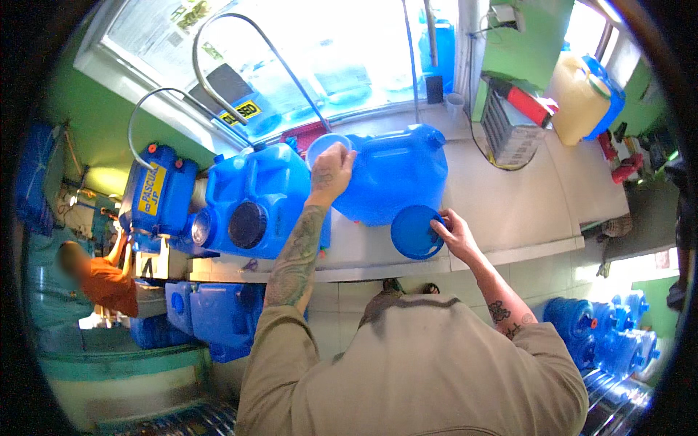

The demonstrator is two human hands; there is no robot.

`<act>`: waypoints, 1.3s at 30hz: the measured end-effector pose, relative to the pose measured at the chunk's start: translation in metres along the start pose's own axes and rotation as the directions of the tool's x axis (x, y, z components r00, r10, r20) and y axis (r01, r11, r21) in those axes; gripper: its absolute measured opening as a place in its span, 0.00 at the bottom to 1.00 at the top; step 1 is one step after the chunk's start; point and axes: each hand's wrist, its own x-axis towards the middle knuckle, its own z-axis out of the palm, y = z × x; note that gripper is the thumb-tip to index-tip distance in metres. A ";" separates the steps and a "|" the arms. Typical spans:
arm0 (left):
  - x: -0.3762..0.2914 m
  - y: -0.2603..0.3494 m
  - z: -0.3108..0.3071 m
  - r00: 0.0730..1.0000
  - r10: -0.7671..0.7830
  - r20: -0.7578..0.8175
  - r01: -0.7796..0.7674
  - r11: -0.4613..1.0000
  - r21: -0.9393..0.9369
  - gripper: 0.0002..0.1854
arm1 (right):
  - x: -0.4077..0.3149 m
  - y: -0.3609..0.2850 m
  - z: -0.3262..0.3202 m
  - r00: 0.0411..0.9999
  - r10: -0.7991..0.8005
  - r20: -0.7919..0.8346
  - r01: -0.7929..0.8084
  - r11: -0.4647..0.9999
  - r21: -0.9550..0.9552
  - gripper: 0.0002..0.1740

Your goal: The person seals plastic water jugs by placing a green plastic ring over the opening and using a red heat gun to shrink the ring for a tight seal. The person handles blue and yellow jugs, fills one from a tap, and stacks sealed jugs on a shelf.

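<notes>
My left hand (331, 170) is at the near edge of the open round mouth (322, 146) of a blue plastic water container (392, 174) that lies or stands on the counter; the fingers are partly hidden, so its hold is unclear. Between the fingers and thumb of my right hand (453, 233) is a round blue plastic screw cap (415, 231), held by its rim near the counter's front edge. To the left, other blue containers (281, 191) stand close together, one with a black cap (247, 224).
Curved metal pipes (262, 32) rise before the window. A box (512, 133) with a red object (523, 103) stands on the white counter (507, 201). At far left, a person in an orange top (112, 283) reaches toward containers. Blue bottles (605, 332) stand at lower right.
</notes>
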 end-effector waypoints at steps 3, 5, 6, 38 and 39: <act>0.007 -0.004 -0.005 0.992 -0.124 0.019 0.125 0.988 -0.093 0.14 | -0.014 0.006 -0.007 0.999 0.025 -0.032 -0.021 0.993 0.116 0.24; 0.014 0.006 -0.019 0.986 -0.126 -0.111 0.066 0.898 -0.436 0.13 | -0.018 -0.004 -0.008 0.997 0.067 -0.039 -0.060 0.983 0.172 0.27; 0.018 0.014 -0.029 0.974 -0.206 -0.095 0.072 0.678 -0.732 0.13 | -0.019 -0.011 -0.007 0.997 0.046 -0.060 -0.033 0.977 0.210 0.29; -0.019 -0.050 0.029 0.978 -0.187 -0.088 0.058 0.657 -0.752 0.13 | -0.077 0.015 -0.074 0.766 -0.259 -0.589 -0.041 0.894 -0.446 0.28; -0.023 -0.072 0.051 0.969 -0.248 0.011 0.168 0.622 -0.765 0.12 | -0.072 -0.009 -0.066 0.738 -0.306 -0.601 0.025 0.903 -0.429 0.29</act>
